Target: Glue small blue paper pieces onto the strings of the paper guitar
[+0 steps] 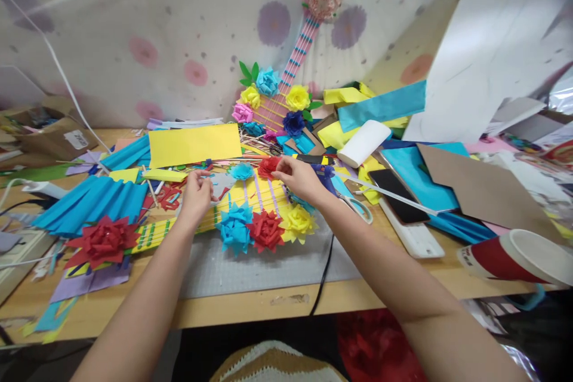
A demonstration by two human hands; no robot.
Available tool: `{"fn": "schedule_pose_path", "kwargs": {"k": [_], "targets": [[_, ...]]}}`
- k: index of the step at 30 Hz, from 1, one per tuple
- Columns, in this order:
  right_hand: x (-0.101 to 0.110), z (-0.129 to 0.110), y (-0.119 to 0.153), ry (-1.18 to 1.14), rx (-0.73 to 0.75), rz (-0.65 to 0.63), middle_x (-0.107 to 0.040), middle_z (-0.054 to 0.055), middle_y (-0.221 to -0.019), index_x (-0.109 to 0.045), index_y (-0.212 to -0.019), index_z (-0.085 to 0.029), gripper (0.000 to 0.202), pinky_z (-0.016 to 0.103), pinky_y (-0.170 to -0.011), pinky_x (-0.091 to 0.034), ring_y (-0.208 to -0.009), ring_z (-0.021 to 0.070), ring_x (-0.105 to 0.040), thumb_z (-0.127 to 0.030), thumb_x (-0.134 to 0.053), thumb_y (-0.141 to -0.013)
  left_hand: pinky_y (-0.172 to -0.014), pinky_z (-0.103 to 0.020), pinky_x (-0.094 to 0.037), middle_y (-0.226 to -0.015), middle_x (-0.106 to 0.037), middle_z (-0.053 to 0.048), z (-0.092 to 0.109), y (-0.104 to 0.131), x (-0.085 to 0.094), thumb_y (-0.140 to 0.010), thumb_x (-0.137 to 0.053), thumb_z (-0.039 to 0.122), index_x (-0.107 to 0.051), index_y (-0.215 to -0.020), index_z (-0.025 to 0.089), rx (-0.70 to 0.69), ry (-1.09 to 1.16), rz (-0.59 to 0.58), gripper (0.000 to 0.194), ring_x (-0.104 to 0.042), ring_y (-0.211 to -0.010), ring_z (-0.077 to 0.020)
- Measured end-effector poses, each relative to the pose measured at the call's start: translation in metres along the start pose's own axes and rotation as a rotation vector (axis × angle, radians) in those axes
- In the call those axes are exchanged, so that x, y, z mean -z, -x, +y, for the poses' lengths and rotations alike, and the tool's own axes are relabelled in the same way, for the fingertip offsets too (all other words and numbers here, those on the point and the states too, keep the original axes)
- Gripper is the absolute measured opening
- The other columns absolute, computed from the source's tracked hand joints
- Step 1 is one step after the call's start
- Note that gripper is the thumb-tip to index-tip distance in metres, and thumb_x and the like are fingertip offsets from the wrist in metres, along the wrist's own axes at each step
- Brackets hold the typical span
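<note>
Yellow paper guitar is laid left-to-right on grey mat; far-edge red flower is neared by right hand, neck by left hand. Fingers curled; grip cannot be told for either.

A yellow paper guitar is laid beneath both grips, its neck, banded in green, extended leftward under the left grip. Its upper red flower is met by the fingertips of the right grip; a light-blue flower is set between the grips. Nearer the person than the grips, blue, red and yellow flowers are lined side by side. The neck's far end, well left of the left grip, is covered by a large, pointed red flower.
</note>
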State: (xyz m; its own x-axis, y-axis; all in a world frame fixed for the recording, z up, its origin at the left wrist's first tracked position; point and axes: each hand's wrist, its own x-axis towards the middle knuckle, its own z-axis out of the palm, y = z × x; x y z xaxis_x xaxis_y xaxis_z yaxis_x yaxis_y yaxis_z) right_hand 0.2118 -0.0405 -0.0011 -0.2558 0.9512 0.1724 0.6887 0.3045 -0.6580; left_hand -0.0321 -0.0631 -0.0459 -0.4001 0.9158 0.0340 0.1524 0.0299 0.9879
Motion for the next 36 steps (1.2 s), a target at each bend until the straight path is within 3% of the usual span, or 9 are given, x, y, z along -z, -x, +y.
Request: {"fn": "schedule_pose_path", "kwargs": {"k": [6,11,14,17,20,26,30,36], "targets": [[0.018,0.027,0.030,-0.236,-0.128,-0.061,-0.061,-0.001,-0.069,-0.055,-0.073,-0.019,0.009,0.023,-0.059,-0.042,-0.058,0.0107,-0.056,-0.028,-0.055,-0.075,-0.046,-0.023,-0.035,-0.064,-0.046,0.004,0.002,0.000,0.012,-0.065,-0.048,0.005,-0.046,-0.078,0.020,0.051,-0.230,0.128,0.020,-0.050,-0.043,-0.0114],[0.038,0.053,0.058,-0.403,-0.190,-0.134,-0.058,-0.002,-0.063,-0.055,-0.071,-0.018,0.007,0.023,-0.055,-0.043,-0.054,0.0107,-0.055,-0.025,-0.056,-0.072,-0.065,-0.025,-0.043,-0.073,-0.050,0.002,0.016,0.002,0.017,-0.062,-0.046,0.006,-0.047,-0.079,0.017,-0.042,-0.476,0.018,0.021,-0.050,-0.063,-0.0110],[0.046,0.073,0.077,-0.417,-0.204,-0.092,-0.057,-0.002,-0.061,-0.056,-0.070,-0.017,0.015,0.023,-0.053,-0.041,-0.052,0.0105,-0.052,-0.032,-0.058,-0.071,-0.080,-0.031,-0.045,-0.091,-0.056,-0.003,0.026,0.003,0.027,-0.060,-0.051,0.019,-0.050,-0.087,0.017,-0.063,-0.599,-0.302,0.027,-0.055,-0.087,-0.0176],[0.050,0.092,0.092,-0.403,-0.266,-0.030,-0.056,-0.002,-0.058,-0.054,-0.068,-0.018,0.021,0.024,-0.052,-0.040,-0.050,0.0106,-0.051,-0.038,-0.059,-0.070,-0.094,-0.037,-0.041,-0.113,-0.057,-0.007,0.032,0.004,0.038,-0.056,-0.060,0.036,-0.051,-0.103,0.018,-0.057,-0.761,-0.586,0.050,-0.052,-0.109,-0.0239],[0.053,0.110,0.099,-0.297,-0.334,0.044,-0.057,-0.001,-0.058,-0.056,-0.069,-0.019,0.021,0.024,-0.052,-0.040,-0.052,0.0122,-0.052,-0.040,-0.056,-0.071,-0.099,-0.039,-0.038,-0.126,-0.051,-0.012,0.033,0.003,0.037,-0.055,-0.062,0.043,-0.047,-0.113,0.016,-0.059,-0.910,-0.733,0.065,-0.047,-0.118,-0.0261],[0.071,0.136,0.084,0.116,-0.395,0.267,-0.067,0.005,-0.083,-0.063,-0.077,-0.018,0.016,0.026,-0.069,-0.042,-0.077,0.0168,-0.060,-0.028,-0.050,-0.075,-0.099,-0.035,-0.038,-0.134,-0.043,-0.017,0.028,0.003,0.023,-0.056,-0.056,0.032,-0.030,-0.130,0.010,-0.075,-1.033,-0.920,0.081,-0.043,-0.124,-0.0255],[0.083,0.140,0.059,0.339,-0.548,0.130,-0.068,0.009,-0.090,-0.067,-0.083,-0.019,0.024,0.028,-0.066,-0.042,-0.083,0.0225,-0.062,-0.037,-0.052,-0.075,-0.102,-0.033,-0.033,-0.138,-0.039,-0.014,0.022,0.002,0.032,-0.059,-0.057,0.032,-0.019,-0.138,0.015,-0.112,-1.053,-0.973,0.089,-0.039,-0.128,-0.0241],[0.073,0.137,0.023,0.441,-0.623,-0.035,-0.066,0.011,-0.099,-0.066,-0.088,-0.018,0.028,0.032,-0.071,-0.045,-0.090,0.0267,-0.062,-0.037,-0.064,-0.068,-0.096,-0.037,-0.038,-0.130,-0.048,-0.016,0.013,0.003,0.047,-0.059,-0.060,0.037,-0.005,-0.141,0.017,-0.050,-1.141,-0.849,0.101,-0.051,-0.117,-0.0290]]}}
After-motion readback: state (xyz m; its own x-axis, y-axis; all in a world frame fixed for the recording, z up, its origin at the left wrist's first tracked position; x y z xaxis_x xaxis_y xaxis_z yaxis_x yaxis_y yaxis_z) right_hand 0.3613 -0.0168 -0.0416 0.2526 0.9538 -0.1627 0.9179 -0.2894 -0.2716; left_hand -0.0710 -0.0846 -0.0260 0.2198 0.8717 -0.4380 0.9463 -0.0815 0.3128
